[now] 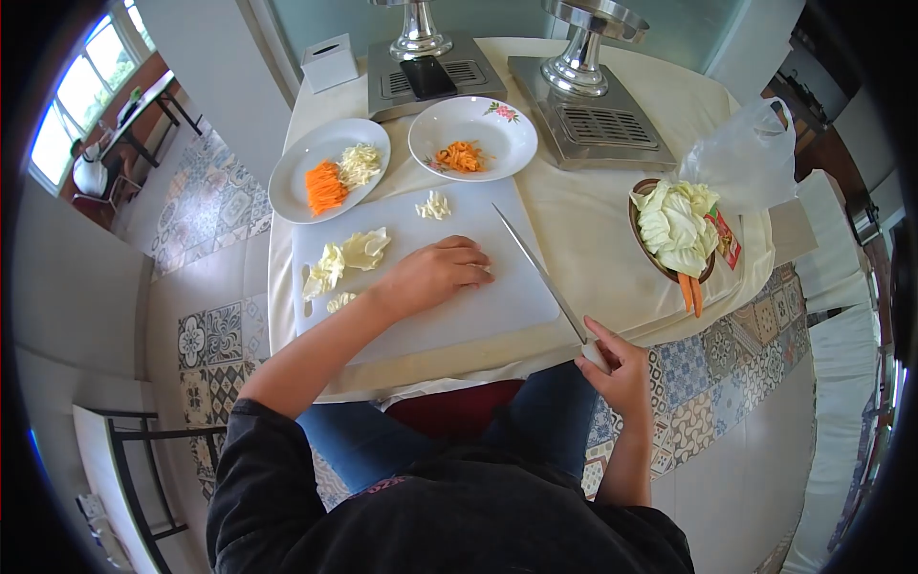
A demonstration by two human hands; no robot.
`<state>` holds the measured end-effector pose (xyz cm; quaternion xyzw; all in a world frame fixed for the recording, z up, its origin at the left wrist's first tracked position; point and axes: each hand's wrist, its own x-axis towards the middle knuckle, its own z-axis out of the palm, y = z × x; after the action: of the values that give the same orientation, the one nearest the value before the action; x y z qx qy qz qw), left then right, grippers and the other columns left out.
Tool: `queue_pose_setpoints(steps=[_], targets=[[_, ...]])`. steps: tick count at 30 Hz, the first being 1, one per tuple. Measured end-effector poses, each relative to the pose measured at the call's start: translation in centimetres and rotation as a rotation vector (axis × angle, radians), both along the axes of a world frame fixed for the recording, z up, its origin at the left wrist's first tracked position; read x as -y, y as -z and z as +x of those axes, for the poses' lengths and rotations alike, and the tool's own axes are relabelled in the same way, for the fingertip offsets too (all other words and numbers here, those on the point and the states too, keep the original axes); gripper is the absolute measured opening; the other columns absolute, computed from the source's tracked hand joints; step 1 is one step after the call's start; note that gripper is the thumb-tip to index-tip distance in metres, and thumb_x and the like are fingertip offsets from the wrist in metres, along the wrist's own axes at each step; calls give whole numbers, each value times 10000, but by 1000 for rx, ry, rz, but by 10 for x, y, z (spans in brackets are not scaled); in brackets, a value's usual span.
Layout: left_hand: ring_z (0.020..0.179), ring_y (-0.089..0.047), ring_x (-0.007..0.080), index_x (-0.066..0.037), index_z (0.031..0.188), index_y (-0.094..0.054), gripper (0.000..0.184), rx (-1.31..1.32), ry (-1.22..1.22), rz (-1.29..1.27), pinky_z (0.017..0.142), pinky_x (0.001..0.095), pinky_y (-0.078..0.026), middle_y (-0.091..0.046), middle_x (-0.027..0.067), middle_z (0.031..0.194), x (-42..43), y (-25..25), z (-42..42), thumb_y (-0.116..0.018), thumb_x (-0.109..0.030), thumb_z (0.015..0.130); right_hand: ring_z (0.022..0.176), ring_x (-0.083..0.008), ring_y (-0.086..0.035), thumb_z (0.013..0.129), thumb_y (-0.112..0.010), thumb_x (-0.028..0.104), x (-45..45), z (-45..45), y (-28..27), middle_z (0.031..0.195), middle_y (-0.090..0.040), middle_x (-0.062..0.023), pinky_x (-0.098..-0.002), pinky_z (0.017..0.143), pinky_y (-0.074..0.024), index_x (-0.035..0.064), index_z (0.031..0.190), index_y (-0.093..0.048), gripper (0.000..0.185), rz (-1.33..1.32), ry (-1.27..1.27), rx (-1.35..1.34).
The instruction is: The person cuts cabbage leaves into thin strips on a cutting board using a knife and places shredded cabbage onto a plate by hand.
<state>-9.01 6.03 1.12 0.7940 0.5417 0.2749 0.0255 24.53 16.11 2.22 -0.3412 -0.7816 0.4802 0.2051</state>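
Note:
My left hand (435, 275) lies on the white cutting board (469, 320), its fingers bent together over a small pale piece mostly hidden beneath them. A knife (540, 271) is in my right hand (617, 368), held by its white handle at the board's right edge, blade slanting up and left. Cut cabbage (433, 206) sits in a small pile above my left hand, and loose cabbage leaves (349, 256) lie on the board's left side. Behind the board, an oval plate (287, 182) bears shredded carrot and cabbage; a flowered bowl (521, 148) holds orange shreds.
On the right, a brown basket (643, 244) holds a cabbage (674, 230) and carrots (690, 294), beside a plastic bag (746, 153). Two metal stands (593, 115) (382, 91), a phone (428, 77) and a white tissue box (330, 62) stand at the back. A person sits far left.

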Motion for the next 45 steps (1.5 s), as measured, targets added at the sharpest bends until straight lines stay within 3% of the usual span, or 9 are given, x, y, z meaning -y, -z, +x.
queue_pose_setpoints(steps=[4,10,20,23,26,29,31,34,45], targets=[[1137,-620,284,-68,1004,-740,218,3,12,30,956,359,-542,-713,68,1114,-2,-6,-10,-671,-23,802,1014,-172,-699,783,-761,24,-1,-6,6,1131,-733,-179,-299,925,-534,66,1325,-645,556,6,-10,4],[1091,-647,272,-64,958,-747,242,24,9,62,916,376,-561,-725,65,1069,-20,0,-38,-699,41,745,999,-163,-697,785,-765,48,-1,-6,8,1130,-737,-165,-294,905,-535,70,1325,-646,554,8,-10,12],[1156,-630,287,-52,902,-731,142,-90,-112,22,962,381,-542,-730,53,1052,-47,-5,-70,-690,41,803,935,-145,-691,790,-769,62,-2,-5,8,1101,-744,-163,-275,850,-533,60,1307,-655,529,36,-2,35],[1164,-626,294,-49,920,-732,134,-109,-121,68,964,400,-534,-729,60,1048,-43,-9,-68,-686,32,824,750,-49,-521,797,-765,14,-1,-5,12,849,-645,-17,-213,733,-482,94,1345,-646,567,133,-19,-29],[1119,-633,299,-49,932,-732,119,-99,-206,141,942,410,-531,-724,70,1055,-33,-16,-70,-704,0,827,693,-50,-550,834,-715,-10,0,-4,13,843,-666,-29,-207,664,-496,89,1364,-630,546,80,-37,-41],[1045,-639,298,-57,932,-736,133,31,-418,94,906,406,-530,-712,73,1033,-21,-35,-64,-761,-95,806,621,-127,-629,883,-682,58,10,-10,-13,856,-721,-135,-281,632,-521,64,1357,-615,479,-31,-37,29],[990,-638,296,-69,928,-741,190,23,-584,52,884,404,-529,-702,71,1008,-11,-42,-52,-803,-172,781,583,-129,-619,902,-665,69,15,-12,-20,781,-691,-120,-278,610,-516,68,1375,-601,477,-78,-39,10],[1021,-610,252,-107,965,-748,259,20,-606,-20,956,405,-495,-690,38,999,-10,-31,-45,-822,-245,759,559,-124,-609,917,-657,86,20,-17,-23,705,-651,-94,-279,593,-514,70,1392,-588,481,-116,-59,-5],[990,-615,233,-116,933,-768,170,-49,-673,60,908,406,-490,-684,20,962,-41,-8,-32,-789,-201,787,563,-110,-602,930,-642,98,24,-14,-23,659,-622,-67,-271,579,-521,78,1419,-564,496,-135,-75,20]])
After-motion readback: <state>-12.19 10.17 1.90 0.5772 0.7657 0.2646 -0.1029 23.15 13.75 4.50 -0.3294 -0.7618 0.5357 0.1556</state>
